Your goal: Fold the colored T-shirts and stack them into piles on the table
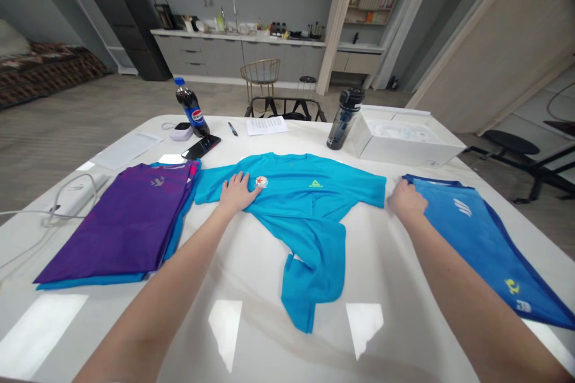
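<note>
Shirt (291, 185) under open left hand (239, 192); right hand (408, 198) curled near sleeve (371, 190).

Fingertips of right hand (408, 198) hidden; sofa (47, 69) cut off; paper (266, 125) illegible

Head view, looking forward and down over the table (260, 287), counter (224, 58) far off, edges perhaps blurred

Gray-walled room, dark refrigerator (121, 12), gray kitchen cabinets (206, 57), wire-backed chair (260, 75), patterned sofa (45, 69), gray floor (135, 96)
</note>
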Demonstrator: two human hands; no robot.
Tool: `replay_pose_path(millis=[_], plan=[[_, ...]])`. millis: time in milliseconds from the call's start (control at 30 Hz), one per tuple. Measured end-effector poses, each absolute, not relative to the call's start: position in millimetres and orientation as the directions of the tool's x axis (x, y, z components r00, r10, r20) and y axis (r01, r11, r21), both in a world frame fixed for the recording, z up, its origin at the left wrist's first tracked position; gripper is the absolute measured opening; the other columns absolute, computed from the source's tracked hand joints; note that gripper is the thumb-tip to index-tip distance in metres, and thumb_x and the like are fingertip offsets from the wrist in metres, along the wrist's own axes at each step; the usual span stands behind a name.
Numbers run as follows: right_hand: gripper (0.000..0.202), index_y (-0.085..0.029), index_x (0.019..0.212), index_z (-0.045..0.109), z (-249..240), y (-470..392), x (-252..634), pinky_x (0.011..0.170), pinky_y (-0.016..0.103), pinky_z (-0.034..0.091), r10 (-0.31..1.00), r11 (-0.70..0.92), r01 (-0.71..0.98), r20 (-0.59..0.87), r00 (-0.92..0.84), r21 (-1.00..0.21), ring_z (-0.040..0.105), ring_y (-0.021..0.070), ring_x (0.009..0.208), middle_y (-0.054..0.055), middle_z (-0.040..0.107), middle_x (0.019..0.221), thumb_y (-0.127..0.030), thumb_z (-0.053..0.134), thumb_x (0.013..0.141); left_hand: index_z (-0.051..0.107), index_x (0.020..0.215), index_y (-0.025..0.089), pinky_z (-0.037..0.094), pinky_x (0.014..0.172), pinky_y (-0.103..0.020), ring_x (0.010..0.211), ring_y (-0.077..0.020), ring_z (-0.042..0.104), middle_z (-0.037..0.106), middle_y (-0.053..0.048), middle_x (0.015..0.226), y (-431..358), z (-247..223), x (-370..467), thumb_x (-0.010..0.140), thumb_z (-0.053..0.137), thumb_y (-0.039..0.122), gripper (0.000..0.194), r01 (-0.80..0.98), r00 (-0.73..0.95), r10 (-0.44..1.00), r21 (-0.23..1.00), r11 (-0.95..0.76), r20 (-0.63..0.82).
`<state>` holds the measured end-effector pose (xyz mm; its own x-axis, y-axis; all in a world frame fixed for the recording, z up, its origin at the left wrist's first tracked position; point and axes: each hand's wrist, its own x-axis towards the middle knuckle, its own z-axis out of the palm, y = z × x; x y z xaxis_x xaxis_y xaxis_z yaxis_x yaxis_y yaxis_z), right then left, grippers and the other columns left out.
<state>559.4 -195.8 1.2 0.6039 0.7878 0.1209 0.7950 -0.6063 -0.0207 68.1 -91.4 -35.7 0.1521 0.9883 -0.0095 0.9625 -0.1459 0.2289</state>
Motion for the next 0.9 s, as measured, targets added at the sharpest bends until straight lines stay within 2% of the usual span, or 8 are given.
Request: replay_pose_path(millis=[67, 133, 200, 300, 400, 700, 800, 900], plan=[[0.044, -0.011, 0.135, 0.058, 0, -193, 543, 0.091, 0.046, 0.052, 0.851, -0.480, 0.874, 0.199, 0.486, -0.077, 0.065, 0.0350, 0.111, 0.025, 0.062, 0.127, -0.025, 0.044, 0.096, 0.042, 0.156, 0.017, 0.018, 0.125, -0.057, 0.154, -0.0346, 0.027, 0.031, -0.015, 0.166, -89, -33, 71, 0.093, 0.037, 0.074, 0.085, 0.960, 0.206, 0.978, 0.185, -0.209, 0.033], [0.047, -0.015, 0.139, 0.056, -7, -181, 513, 0.100, 0.044, 0.049, 0.920, -0.285, 0.947, 0.234, 0.314, -0.151, 0.059, 0.0329, 0.123, 0.021, 0.061, 0.135, -0.036, 0.039, 0.101, 0.039, 0.158, 0.020, 0.014, 0.125, -0.058, 0.155, -0.0337, 0.023, 0.028, -0.013, 0.168, -83, -34, 76, 0.095, 0.034, 0.073, 0.082, 0.953, 0.249, 0.967, 0.164, -0.255, 0.054], [0.056, -0.019, 0.143, 0.056, -17, -164, 482, 0.110, 0.045, 0.042, 0.972, -0.147, 0.967, 0.153, 0.181, -0.208, 0.051, 0.0324, 0.134, 0.018, 0.055, 0.146, -0.051, 0.035, 0.103, 0.035, 0.160, 0.025, 0.014, 0.125, -0.060, 0.157, -0.0339, 0.019, 0.025, -0.010, 0.169, -74, -38, 81, 0.098, 0.028, 0.071, 0.078, 0.953, 0.256, 0.967, 0.166, -0.255, 0.015], [0.069, -0.029, 0.155, 0.045, -33, -138, 455, 0.120, 0.062, 0.024, 0.985, -0.173, 0.967, -0.026, 0.171, -0.189, 0.031, 0.0368, 0.150, 0.009, 0.038, 0.164, -0.068, 0.027, 0.101, 0.031, 0.162, 0.030, 0.015, 0.124, -0.061, 0.157, -0.0348, 0.017, 0.022, -0.007, 0.170, -61, -44, 89, 0.100, 0.020, 0.069, 0.075, 0.958, 0.241, 0.970, 0.171, -0.230, -0.045], [0.074, -0.036, 0.162, 0.030, -43, -117, 455, 0.120, 0.070, 0.012, 0.976, -0.213, 0.964, -0.077, 0.203, -0.159, 0.018, 0.0367, 0.155, 0.003, 0.023, 0.170, -0.074, 0.019, 0.099, 0.029, 0.162, 0.029, 0.014, 0.124, -0.061, 0.157, -0.0340, 0.017, 0.020, -0.006, 0.171, -47, -48, 95, 0.099, 0.017, 0.070, 0.076, 0.957, 0.242, 0.970, 0.173, -0.232, -0.035], [0.075, -0.037, 0.162, 0.028, -50, -79, 480, 0.119, 0.073, 0.009, 0.975, -0.223, 0.964, -0.057, 0.217, -0.143, 0.016, 0.0361, 0.156, 0.003, 0.018, 0.171, -0.074, 0.017, 0.098, 0.030, 0.162, 0.028, 0.012, 0.125, -0.062, 0.157, -0.0346, 0.016, 0.019, -0.006, 0.171, 0, -51, 107, 0.099, 0.022, 0.070, 0.076, 0.957, 0.226, 0.974, 0.195, -0.217, -0.025], [0.073, -0.036, 0.161, 0.031, -49, -78, 478, 0.117, 0.074, 0.011, 0.977, -0.214, 0.966, -0.018, 0.214, -0.143, 0.019, 0.0368, 0.154, 0.005, 0.022, 0.170, -0.072, 0.020, 0.099, 0.041, 0.158, 0.024, 0.015, 0.124, -0.061, 0.154, -0.0341, 0.026, 0.032, -0.011, 0.166, 0, -45, 111, 0.101, 0.030, 0.061, 0.068, 0.941, 0.258, 0.962, 0.203, -0.272, 0.094], [0.066, -0.026, 0.155, 0.044, -40, -88, 466, 0.116, 0.070, 0.018, 0.968, -0.178, 0.975, 0.155, 0.199, -0.135, 0.032, 0.0371, 0.147, 0.014, 0.039, 0.162, -0.062, 0.026, 0.103, 0.056, 0.146, 0.017, 0.018, 0.126, -0.052, 0.143, -0.0284, 0.046, 0.054, -0.014, 0.151, -18, -30, 124, 0.105, 0.032, 0.043, 0.054, 0.879, 0.369, 0.882, 0.198, -0.433, 0.293]])
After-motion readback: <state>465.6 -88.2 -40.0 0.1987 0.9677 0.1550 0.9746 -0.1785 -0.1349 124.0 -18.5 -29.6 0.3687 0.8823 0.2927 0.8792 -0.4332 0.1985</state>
